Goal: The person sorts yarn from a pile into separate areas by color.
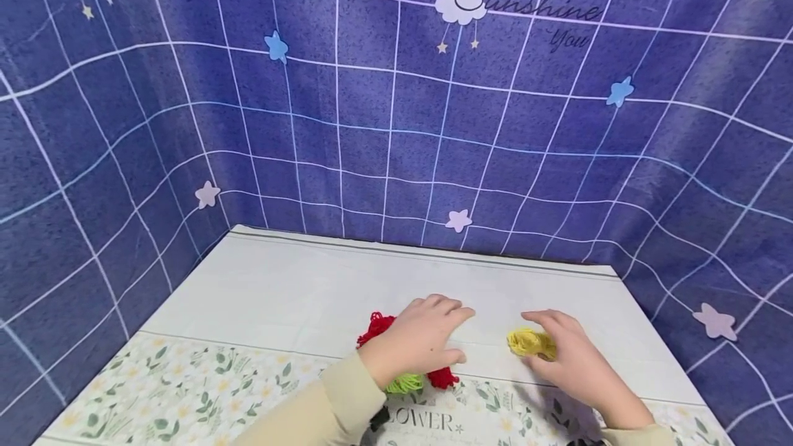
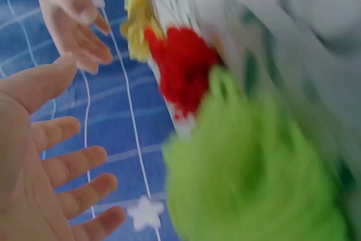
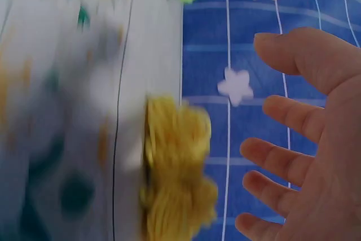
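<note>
My left hand, fingers spread, hovers over bundles of yarn. Red yarn shows on both sides of it in the head view; whether that is one bundle or two is hidden. Bright green yarn lies under the wrist and looms large in the left wrist view, beside a red bundle. To the right, my right hand stands beside a yellow yarn bundle, thumb and fingers apart. The right wrist view shows a gap between this yellow yarn and the fingers. Neither hand grips anything.
The table has a white back part and a flower-printed front part with lettering. Behind it and at both sides hangs a blue curtain with a grid of lines, stars and clouds.
</note>
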A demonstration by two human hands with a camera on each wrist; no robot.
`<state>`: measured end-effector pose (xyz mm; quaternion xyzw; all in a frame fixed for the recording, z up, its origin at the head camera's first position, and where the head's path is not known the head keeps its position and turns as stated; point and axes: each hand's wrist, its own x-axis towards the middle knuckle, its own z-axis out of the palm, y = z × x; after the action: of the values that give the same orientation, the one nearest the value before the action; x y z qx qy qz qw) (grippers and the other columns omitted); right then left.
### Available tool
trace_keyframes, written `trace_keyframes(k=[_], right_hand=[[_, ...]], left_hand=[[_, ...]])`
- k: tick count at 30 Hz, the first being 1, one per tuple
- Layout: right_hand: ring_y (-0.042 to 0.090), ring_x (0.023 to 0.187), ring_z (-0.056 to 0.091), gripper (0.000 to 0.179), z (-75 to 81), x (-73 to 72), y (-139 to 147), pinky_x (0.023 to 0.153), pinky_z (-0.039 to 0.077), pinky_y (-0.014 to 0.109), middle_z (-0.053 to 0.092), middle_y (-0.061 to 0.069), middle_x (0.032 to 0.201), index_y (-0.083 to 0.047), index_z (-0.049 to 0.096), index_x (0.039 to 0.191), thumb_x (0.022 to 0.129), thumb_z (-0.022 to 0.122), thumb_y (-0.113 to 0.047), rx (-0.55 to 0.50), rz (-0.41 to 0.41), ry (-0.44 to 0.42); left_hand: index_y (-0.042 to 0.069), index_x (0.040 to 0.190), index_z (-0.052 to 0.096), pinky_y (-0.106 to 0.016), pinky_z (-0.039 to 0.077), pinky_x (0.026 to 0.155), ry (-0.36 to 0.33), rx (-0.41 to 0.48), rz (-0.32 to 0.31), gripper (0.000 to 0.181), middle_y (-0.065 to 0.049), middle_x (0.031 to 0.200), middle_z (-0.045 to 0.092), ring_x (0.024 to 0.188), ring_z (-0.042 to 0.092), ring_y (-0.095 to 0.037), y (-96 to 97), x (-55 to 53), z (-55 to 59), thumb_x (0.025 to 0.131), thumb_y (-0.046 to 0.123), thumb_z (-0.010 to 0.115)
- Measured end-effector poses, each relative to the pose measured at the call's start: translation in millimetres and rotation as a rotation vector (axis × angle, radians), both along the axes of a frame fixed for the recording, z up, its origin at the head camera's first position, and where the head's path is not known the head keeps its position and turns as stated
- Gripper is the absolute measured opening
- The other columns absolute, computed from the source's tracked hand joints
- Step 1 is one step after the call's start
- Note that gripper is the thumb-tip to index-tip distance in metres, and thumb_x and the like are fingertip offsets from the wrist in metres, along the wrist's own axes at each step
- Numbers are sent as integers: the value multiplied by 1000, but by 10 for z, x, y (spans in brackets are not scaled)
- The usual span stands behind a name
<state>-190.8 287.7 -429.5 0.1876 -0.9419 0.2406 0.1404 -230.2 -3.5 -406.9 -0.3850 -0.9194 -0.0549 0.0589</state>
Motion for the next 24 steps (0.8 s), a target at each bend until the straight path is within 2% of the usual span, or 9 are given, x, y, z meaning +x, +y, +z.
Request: trace_keyframes(k=[3, 8, 17, 24], right_hand=[[38, 128, 47, 63, -10, -24, -187, 99, 43, 62, 57, 7, 132, -15, 61, 137, 80, 86, -24, 28, 33, 3], [29, 128, 49, 66, -86, -54, -516, 101, 46, 55, 56, 0, 134, -22, 61, 138, 77, 86, -29, 66, 94, -1], [16, 122, 54, 63, -110, -22, -908, 98, 50, 48, 57, -10, 131, -26, 59, 139, 81, 82, -33, 76, 241, -98], [16, 119, 55, 64, -171, -23, -1038, 96, 51, 46, 57, -7, 132, -23, 56, 144, 86, 77, -40, 103, 310, -245]], left_hand=[[26, 154, 43, -48, 38, 110, 10, 14, 2, 71, 0, 152, 47, 140, 41, -22, -213, -39, 9, 93, 53, 67], [22, 153, 46, -49, 37, 111, 26, 13, -12, 68, -1, 150, 49, 139, 42, -23, -500, -144, -47, 94, 48, 67], [19, 152, 48, -48, 38, 111, -163, 87, 68, 69, 0, 147, 53, 137, 46, -25, -880, -345, -194, 92, 45, 73], [19, 153, 46, -48, 41, 109, -315, 157, 158, 72, -3, 149, 51, 137, 47, -27, -1007, -393, -288, 91, 39, 76]])
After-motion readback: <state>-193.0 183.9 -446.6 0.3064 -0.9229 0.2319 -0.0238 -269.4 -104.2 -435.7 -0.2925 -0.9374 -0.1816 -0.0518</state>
